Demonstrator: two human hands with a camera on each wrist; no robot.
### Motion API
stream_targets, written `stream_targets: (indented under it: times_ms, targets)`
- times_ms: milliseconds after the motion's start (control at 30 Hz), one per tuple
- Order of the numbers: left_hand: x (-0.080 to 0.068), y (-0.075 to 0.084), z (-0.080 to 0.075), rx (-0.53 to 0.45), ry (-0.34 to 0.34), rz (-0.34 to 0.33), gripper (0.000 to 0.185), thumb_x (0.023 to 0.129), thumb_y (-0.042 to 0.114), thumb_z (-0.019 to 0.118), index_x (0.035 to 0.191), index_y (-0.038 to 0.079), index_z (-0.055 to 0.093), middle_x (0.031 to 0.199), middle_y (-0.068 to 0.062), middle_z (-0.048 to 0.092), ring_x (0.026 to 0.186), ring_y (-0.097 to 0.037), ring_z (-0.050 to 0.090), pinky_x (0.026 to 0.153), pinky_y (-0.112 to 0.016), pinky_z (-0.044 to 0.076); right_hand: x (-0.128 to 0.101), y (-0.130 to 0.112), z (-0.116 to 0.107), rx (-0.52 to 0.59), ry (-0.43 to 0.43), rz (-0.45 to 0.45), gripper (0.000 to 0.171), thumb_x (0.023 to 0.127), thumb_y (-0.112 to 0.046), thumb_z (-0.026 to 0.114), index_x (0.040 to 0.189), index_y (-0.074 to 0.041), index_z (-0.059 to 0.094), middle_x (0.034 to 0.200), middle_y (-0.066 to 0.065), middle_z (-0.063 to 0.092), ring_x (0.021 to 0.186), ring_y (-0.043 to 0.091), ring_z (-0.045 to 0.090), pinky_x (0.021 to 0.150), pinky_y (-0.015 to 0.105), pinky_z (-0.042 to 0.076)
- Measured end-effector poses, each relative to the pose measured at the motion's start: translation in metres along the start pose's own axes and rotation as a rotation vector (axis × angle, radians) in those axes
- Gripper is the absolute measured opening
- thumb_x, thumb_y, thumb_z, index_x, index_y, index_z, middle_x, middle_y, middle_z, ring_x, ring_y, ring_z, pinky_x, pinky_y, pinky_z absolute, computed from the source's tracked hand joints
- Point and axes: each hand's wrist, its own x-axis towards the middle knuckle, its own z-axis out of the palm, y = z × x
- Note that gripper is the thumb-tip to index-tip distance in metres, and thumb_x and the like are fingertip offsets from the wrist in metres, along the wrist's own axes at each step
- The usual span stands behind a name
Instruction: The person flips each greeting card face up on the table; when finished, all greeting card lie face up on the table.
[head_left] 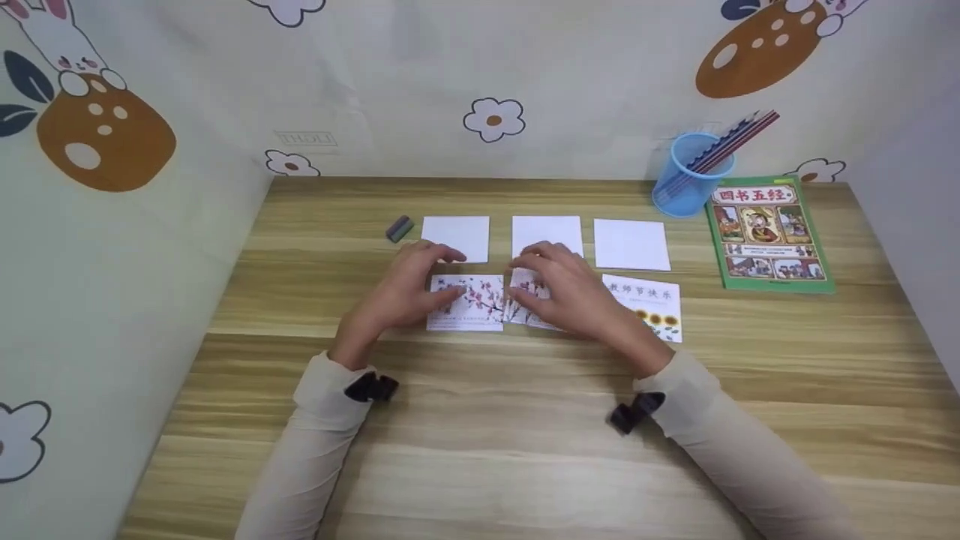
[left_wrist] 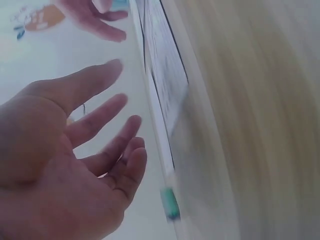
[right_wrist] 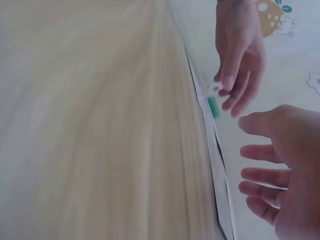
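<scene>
A: Six cards in two rows at centre frame; back row three blank white squares (head_left: 546, 235); front row printed, a blossom card (head_left: 472, 302) left, a second blossom card (head_left: 529, 300) mostly hidden, a sunflower card (head_left: 646, 304) right; by my reading the layout looks nearly squared, only the middle pair left to settle.

B: Hands?

A: Left hand (head_left: 405, 289) released, fingers straight, hovering over the left blossom card; right hand (head_left: 568, 289) released too, fingers loosely spread over the middle one; contact not clear.

B: Surfaces?

A: Thin matte paper, flat; streaked wood-grain table (head_left: 480, 450); translucent blue cup (head_left: 688, 174) of pencils upper right; glossy green book (head_left: 769, 232) beside it.
</scene>
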Motion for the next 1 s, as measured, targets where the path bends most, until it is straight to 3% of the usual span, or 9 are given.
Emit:
stream_targets:
  times_ms: [200, 433, 633, 833, 1000]
  targets:
    - [0.021, 0.038, 0.029, 0.006, -0.057, 0.082, 0.048, 0.091, 0.031, 0.074, 0.134, 0.013, 0.06, 0.132, -0.006, 0.061, 0.127, -0.025, 0.048, 0.11, -0.042, 0.041, -0.03, 0.054, -0.031, 0.028, 0.027, 0.113, 0.041, 0.092, -0.037, 0.071, 0.126, -0.013, 0.068, 0.135, 0.007, 0.058, 0.128, 0.027, 0.051, 0.109, 0.049, 0.04]
    - [0.054, 0.084, 0.057, 0.113, -0.131, 0.15, 0.056, 0.087, 0.034, 0.078, 0.138, 0.02, 0.058, 0.139, -0.001, 0.057, 0.133, -0.021, 0.045, 0.114, -0.039, 0.039, -0.055, 0.105, -0.066, 0.11, 0.071, 0.237, 0.037, 0.092, -0.021, 0.073, 0.126, -0.007, 0.066, 0.138, 0.015, 0.056, 0.134, 0.035, 0.047, 0.114, 0.057, 0.034]
    - [0.071, 0.102, 0.077, 0.217, -0.178, 0.208, 0.061, 0.078, 0.034, 0.086, 0.132, 0.019, 0.062, 0.131, -0.002, 0.057, 0.123, -0.021, 0.049, 0.109, -0.035, 0.043, -0.064, 0.126, -0.076, 0.11, 0.033, 0.303, 0.044, 0.091, -0.021, 0.074, 0.131, -0.007, 0.063, 0.144, 0.018, 0.051, 0.138, 0.039, 0.042, 0.115, 0.059, 0.031]
    - [0.078, 0.104, 0.083, 0.177, -0.192, 0.144, 0.056, 0.081, 0.032, 0.085, 0.129, 0.015, 0.063, 0.125, -0.004, 0.055, 0.118, -0.02, 0.05, 0.107, -0.034, 0.045, -0.063, 0.133, -0.08, 0.073, -0.042, 0.338, 0.054, 0.09, -0.029, 0.075, 0.138, -0.009, 0.06, 0.152, 0.021, 0.042, 0.144, 0.043, 0.034, 0.118, 0.063, 0.026]
    - [0.089, 0.116, 0.087, 0.196, -0.184, 0.085, 0.054, 0.089, 0.038, 0.076, 0.136, 0.018, 0.058, 0.127, -0.002, 0.054, 0.118, -0.018, 0.052, 0.103, -0.034, 0.048, -0.061, 0.135, -0.083, 0.071, -0.046, 0.341, 0.055, 0.089, -0.031, 0.076, 0.137, -0.01, 0.06, 0.152, 0.021, 0.043, 0.143, 0.043, 0.034, 0.118, 0.064, 0.025]
